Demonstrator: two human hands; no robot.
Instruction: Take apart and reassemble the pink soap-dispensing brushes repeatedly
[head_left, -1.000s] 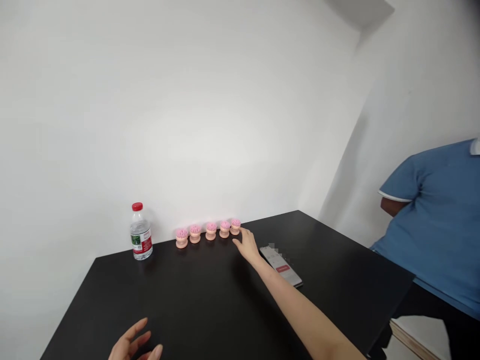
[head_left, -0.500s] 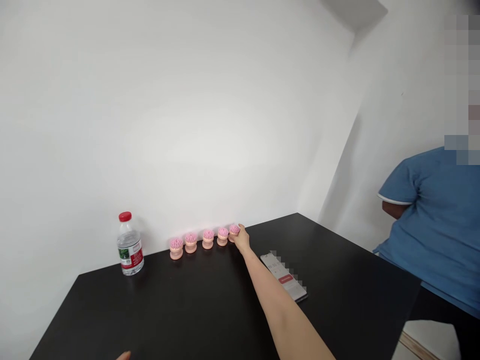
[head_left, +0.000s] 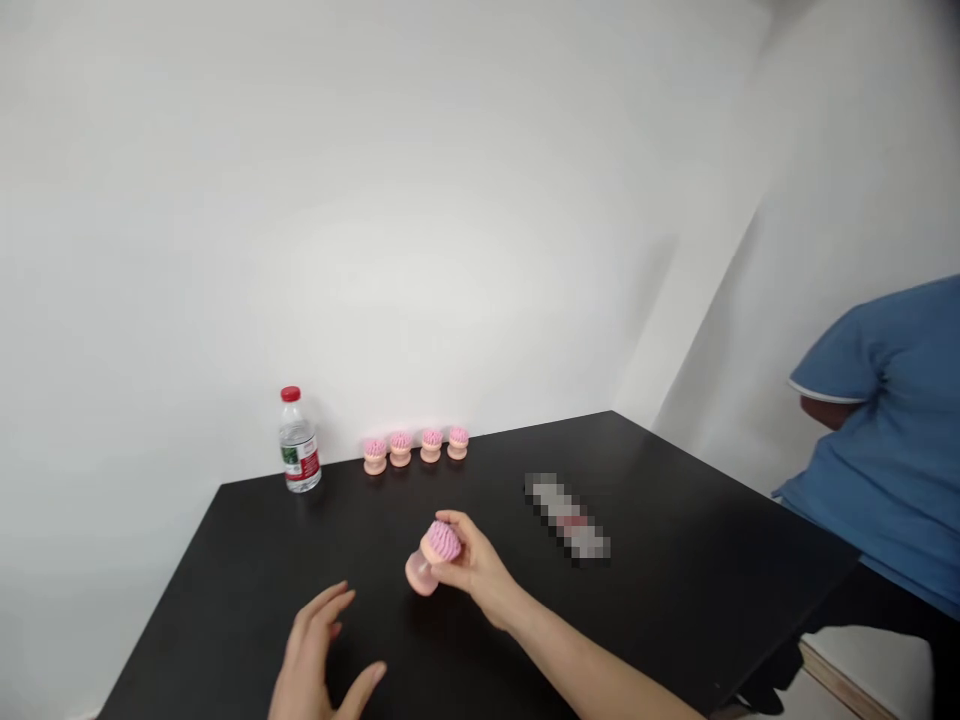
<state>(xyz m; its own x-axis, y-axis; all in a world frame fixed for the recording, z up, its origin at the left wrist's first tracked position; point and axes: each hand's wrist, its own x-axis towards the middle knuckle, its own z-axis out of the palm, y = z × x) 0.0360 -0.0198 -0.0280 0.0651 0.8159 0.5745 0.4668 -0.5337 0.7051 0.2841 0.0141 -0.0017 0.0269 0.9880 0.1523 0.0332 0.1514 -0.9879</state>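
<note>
My right hand [head_left: 474,565] is closed around a small round brush [head_left: 442,541] with a pink bristly top and a pale peach spool-shaped base. It holds the brush tilted above the black table [head_left: 570,630], with the base pointing down to the left. To the left of it is my left hand [head_left: 315,655], its thumb and fingers apart and nothing between them. Several matching brushes stand upright in a row by the wall, among them one at the right end [head_left: 457,444] and one at the left end [head_left: 375,457].
A water bottle [head_left: 301,445] with a red cap stands left of the row. Right of my right hand lies a blurred-out phone [head_left: 568,520]. A person in a blue shirt [head_left: 892,430] is at the right, beyond the table's edge, near a white seat [head_left: 870,660].
My right hand has lifted the rightmost brush from the row and brought it nearer to me. My left hand has come into view from the bottom edge. The view has shifted slightly.
</note>
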